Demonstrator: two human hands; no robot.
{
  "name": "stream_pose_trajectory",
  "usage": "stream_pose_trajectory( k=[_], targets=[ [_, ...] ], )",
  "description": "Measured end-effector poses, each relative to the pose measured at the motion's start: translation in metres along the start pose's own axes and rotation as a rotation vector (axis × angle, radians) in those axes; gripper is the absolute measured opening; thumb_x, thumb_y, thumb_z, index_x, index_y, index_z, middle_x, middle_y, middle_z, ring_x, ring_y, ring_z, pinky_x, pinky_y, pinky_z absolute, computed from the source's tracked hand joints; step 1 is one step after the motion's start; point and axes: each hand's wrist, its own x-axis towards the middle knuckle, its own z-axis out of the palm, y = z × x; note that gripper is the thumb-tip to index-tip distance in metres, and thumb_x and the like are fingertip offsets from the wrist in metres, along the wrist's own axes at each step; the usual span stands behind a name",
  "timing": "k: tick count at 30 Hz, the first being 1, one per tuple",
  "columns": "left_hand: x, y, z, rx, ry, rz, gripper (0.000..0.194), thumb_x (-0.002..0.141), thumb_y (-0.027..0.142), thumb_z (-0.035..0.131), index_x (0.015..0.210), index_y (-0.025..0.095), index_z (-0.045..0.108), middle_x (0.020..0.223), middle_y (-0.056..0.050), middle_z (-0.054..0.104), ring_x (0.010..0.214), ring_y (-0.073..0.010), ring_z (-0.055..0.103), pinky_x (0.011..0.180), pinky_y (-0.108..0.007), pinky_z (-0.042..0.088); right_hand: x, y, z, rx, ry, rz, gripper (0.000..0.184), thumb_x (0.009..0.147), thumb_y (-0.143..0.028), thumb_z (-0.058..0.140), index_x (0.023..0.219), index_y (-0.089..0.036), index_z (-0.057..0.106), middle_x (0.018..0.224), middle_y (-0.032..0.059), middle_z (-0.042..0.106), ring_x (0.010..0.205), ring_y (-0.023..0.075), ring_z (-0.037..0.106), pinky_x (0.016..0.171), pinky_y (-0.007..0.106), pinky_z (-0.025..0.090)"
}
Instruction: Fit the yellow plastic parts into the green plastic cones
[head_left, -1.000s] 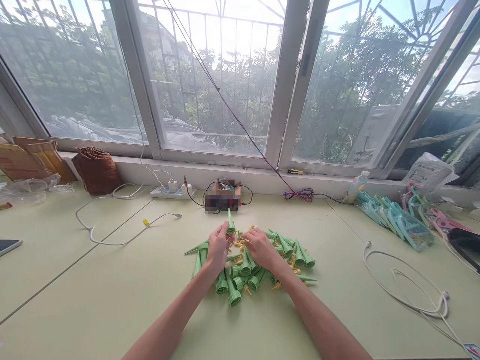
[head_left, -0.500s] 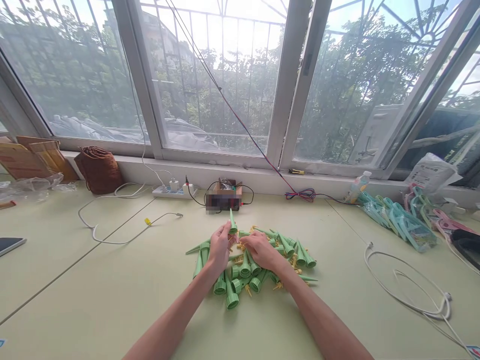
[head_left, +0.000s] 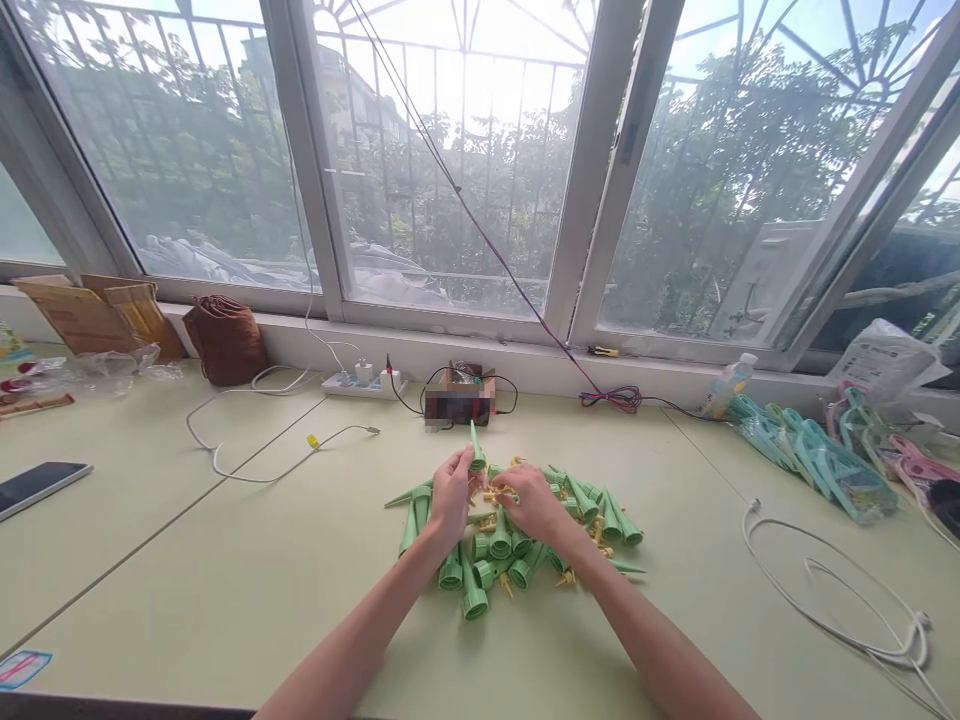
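My left hand (head_left: 454,497) is closed around the wide ribbed end of a green plastic watering spike (head_left: 476,452), which stands point up. Just to its right, my right hand (head_left: 531,503) has its fingers drawn together, palm down, at several small yellow plastic nozzles (head_left: 491,494). Whether one is pinched between the fingertips I cannot make out. Beneath and around both hands lies a loose pile of more green watering spikes (head_left: 474,602), with hollow ends and points in all directions. Yellow nozzles (head_left: 566,578) are scattered among them, and my forearms cover part of the pile.
Behind the pile sit a small box with a partly blurred dark device (head_left: 459,405) and a power strip (head_left: 360,386). White cables (head_left: 262,478) lie left and right. A phone (head_left: 43,487) is at far left; a bottle (head_left: 731,384) and teal plastic items (head_left: 817,455) stand right.
The view has swung slightly left, so everything sits farther right and more of the phone shows. My left hand still holds the spike; my right fingers stay by the yellow nozzles.
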Motion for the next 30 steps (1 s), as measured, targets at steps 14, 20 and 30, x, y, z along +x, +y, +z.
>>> stream_pose_trajectory(
  k=[14,20,30],
  targets=[
    [0.001,-0.002,0.001,0.000,0.041,0.052,0.046,0.065,0.054,0.076,0.080,0.013,0.064,0.060,0.003,0.057,0.042,-0.0067,0.047,0.044,-0.021,0.039,0.035,-0.020,0.016,-0.301,-0.223,0.114,0.018,0.073,-0.004,0.058,0.080,-0.015,0.070,0.087,0.0157,0.067,0.083,0.0261,0.061,0.070,0.031,0.038],
    [0.001,-0.002,0.001,0.019,0.041,0.062,0.045,0.066,0.055,0.075,0.080,0.013,0.064,0.062,0.003,0.057,0.043,-0.0072,0.048,0.046,-0.021,0.040,0.036,-0.018,0.019,-0.285,-0.200,0.112,0.015,0.070,-0.005,0.061,0.080,-0.015,0.067,0.085,0.0133,0.065,0.081,0.0248,0.060,0.068,0.030,0.038],
    [0.004,-0.005,-0.003,0.038,0.033,0.090,0.041,0.065,0.047,0.078,0.083,0.013,0.065,0.067,0.002,0.058,0.048,-0.0071,0.047,0.049,-0.021,0.041,0.024,-0.007,0.008,-0.176,-0.042,0.076,0.012,0.081,-0.009,0.053,0.087,-0.018,0.058,0.088,0.0066,0.062,0.087,0.0194,0.056,0.075,0.027,0.040]
  ],
)
